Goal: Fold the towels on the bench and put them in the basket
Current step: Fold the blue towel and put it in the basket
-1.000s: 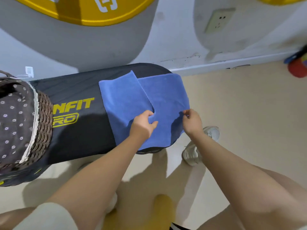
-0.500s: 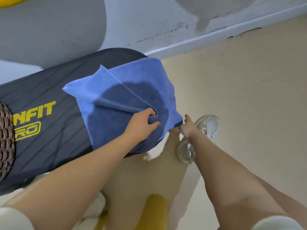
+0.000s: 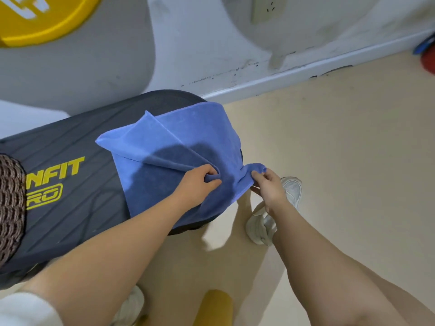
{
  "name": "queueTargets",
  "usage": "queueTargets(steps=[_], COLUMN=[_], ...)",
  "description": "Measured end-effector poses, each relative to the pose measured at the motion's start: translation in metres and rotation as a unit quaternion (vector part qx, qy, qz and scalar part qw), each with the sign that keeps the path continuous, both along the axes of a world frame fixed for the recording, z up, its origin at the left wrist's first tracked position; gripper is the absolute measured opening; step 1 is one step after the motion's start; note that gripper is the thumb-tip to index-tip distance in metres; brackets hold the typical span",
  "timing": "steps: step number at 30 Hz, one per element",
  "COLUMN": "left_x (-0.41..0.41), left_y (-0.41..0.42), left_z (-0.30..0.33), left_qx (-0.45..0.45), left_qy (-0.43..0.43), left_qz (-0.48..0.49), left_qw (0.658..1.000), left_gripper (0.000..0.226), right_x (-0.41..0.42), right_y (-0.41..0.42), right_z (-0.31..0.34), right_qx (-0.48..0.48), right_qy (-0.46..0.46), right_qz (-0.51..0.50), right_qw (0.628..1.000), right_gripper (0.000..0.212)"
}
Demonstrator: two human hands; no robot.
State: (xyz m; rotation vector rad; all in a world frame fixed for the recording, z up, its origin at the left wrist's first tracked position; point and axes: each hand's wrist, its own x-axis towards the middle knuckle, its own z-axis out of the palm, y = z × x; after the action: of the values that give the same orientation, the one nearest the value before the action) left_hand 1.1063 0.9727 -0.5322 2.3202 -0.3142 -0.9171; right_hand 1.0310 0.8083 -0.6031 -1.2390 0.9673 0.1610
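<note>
Head view: left hand (image 3: 196, 182) grips towel (image 3: 164, 170) fold; right hand (image 3: 268, 187), at its 3 o'clock, pinches corner; towel on worktop (image 3: 70, 222).

Blue towel (image 3: 164, 165) draped over end of dark padded bench (image 3: 70, 203), upper layer lifted in fold; woven basket (image 3: 10, 203) on bench's opposite end.

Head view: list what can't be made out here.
- Basket: cut off by the left edge; contents unseen.
- Bench lettering: start hidden behind the basket.
- Blue towel: near part covered by the left hand and forearm.
- Right hand: fingertips buried in the towel corner.
</note>
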Motion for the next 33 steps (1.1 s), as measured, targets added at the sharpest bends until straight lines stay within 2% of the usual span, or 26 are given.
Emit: queueTargets(steps=[3, 6, 8, 11, 14, 18, 23, 25, 31, 33], left_x=[-0.001, -0.004, -0.008, -0.021, -0.039, -0.057, -0.073, -0.073, -0.071, -0.072], left_y=[0.008, 0.023, 0.036, 0.062, 0.087, 0.109, 0.127, 0.131, 0.134, 0.133], left_z=[0.018, 0.039, 0.058, 0.084, 0.102, 0.113, 0.122, 0.127, 0.13, 0.131], left_qx=[-0.038, -0.1, -0.142, -0.215, -0.263, -0.284, -0.28, -0.286, -0.294, -0.302], left_qy=[-0.016, -0.046, -0.035, 0.0, 0.021, 0.03, 0.055, 0.066, 0.074, 0.085], left_qz=[0.031, 0.082, 0.112, 0.146, 0.183, 0.251, 0.303, 0.318, 0.373, 0.39], left_qw=[0.999, 0.991, 0.983, 0.966, 0.947, 0.925, 0.909, 0.902, 0.877, 0.866], left_gripper=[0.013, 0.016, 0.007, 0.015, 0.016, 0.018, 0.017, 0.014, 0.013, 0.011], right_x=[0.0, -0.004, -0.008, -0.009, -0.005, -0.004, -0.01, -0.01, -0.011, -0.016], right_y=[0.009, 0.029, 0.046, 0.07, 0.103, 0.146, 0.168, 0.17, 0.172, 0.178], right_z=[0.042, 0.083, 0.109, 0.138, 0.16, 0.174, 0.184, 0.191, 0.197, 0.196], right_qx=[-0.006, -0.035, -0.071, -0.132, -0.19, -0.234, -0.325, -0.351, -0.426, -0.44], right_qy=[-0.071, -0.118, -0.134, -0.168, -0.176, -0.178, -0.177, -0.183, -0.212, -0.214], right_qz=[-0.014, 0.04, 0.086, 0.148, 0.203, 0.259, 0.318, 0.328, 0.235, 0.256], right_qw=[0.997, 0.992, 0.985, 0.966, 0.944, 0.92, 0.873, 0.858, 0.848, 0.834], right_gripper=[0.012, 0.016, 0.004, 0.028, 0.028, 0.035, 0.007, 0.013, 0.02, 0.022])
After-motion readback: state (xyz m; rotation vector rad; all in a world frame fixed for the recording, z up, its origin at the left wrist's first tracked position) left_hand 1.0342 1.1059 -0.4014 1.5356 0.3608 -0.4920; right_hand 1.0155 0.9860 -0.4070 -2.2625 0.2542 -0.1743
